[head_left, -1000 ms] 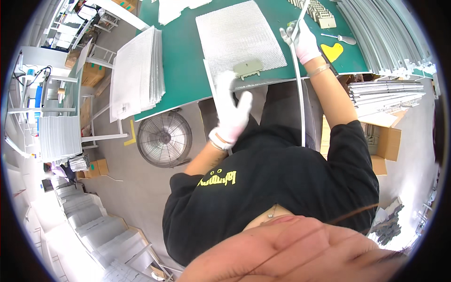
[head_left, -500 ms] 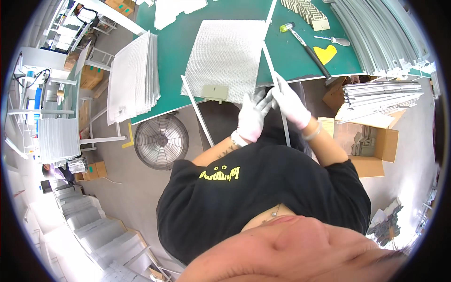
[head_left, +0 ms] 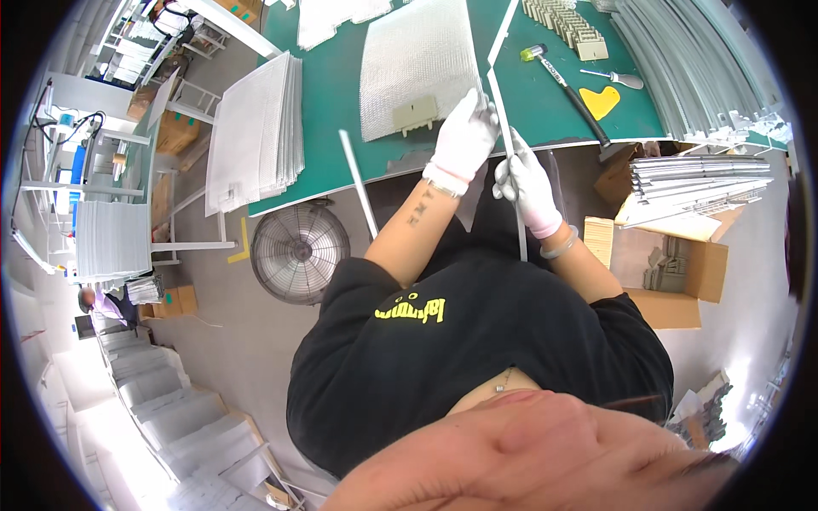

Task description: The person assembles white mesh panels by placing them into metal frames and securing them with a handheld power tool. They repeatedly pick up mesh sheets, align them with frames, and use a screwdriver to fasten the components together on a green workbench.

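A silvery mesh sheet (head_left: pixel 417 64) lies on the green table, bowed along its length. My left hand (head_left: pixel 460 140), in a white glove, is closed at its near right corner and partly hides that edge. On the sheet's near end rests a beige plastic piece with small tabs (head_left: pixel 415 113). My right hand (head_left: pixel 530 189), also gloved, has its fingers wrapped round a long thin white metal strip (head_left: pixel 501 106), which runs from the table toward my body. Another white strip (head_left: pixel 356 180) juts over the table's near edge, left of my left forearm.
A stack of mesh sheets (head_left: pixel 256 132) overhangs the table's left side. To the right lie a mallet (head_left: pixel 569 94), a screwdriver (head_left: pixel 622 79), a yellow piece (head_left: pixel 600 104) and rows of beige parts (head_left: pixel 567 27). A floor fan (head_left: pixel 302 253) and an open carton (head_left: pixel 705 271) stand below.
My left hand has moved up from beside my right hand to the sheet's corner. The sheet has shifted away from me with the beige piece. My right hand's fingers have curled round the strip.
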### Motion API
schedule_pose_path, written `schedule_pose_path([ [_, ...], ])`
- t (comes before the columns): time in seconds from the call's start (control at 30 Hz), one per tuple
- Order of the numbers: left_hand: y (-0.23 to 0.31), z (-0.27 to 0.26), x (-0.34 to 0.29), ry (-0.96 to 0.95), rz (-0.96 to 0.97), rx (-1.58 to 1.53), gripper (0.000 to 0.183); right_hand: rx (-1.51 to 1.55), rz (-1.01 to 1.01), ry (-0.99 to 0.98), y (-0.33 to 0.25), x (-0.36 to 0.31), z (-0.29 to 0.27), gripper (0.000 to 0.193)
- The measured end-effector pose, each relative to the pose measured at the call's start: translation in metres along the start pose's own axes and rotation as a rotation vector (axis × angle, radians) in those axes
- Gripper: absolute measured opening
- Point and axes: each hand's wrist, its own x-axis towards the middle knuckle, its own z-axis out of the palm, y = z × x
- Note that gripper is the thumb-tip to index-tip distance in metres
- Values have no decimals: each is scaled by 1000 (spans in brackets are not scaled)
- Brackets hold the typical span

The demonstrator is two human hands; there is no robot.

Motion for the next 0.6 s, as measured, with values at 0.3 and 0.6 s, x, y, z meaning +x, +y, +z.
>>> schedule_pose_path([
  [0.3,-19,-11,45,203,210,453,27,-128,44,38,-8,-8,-23,62],
  [0.6,-13,-59,57,73,321,999,30,49,93,0,-13,-9,-25,65],
])
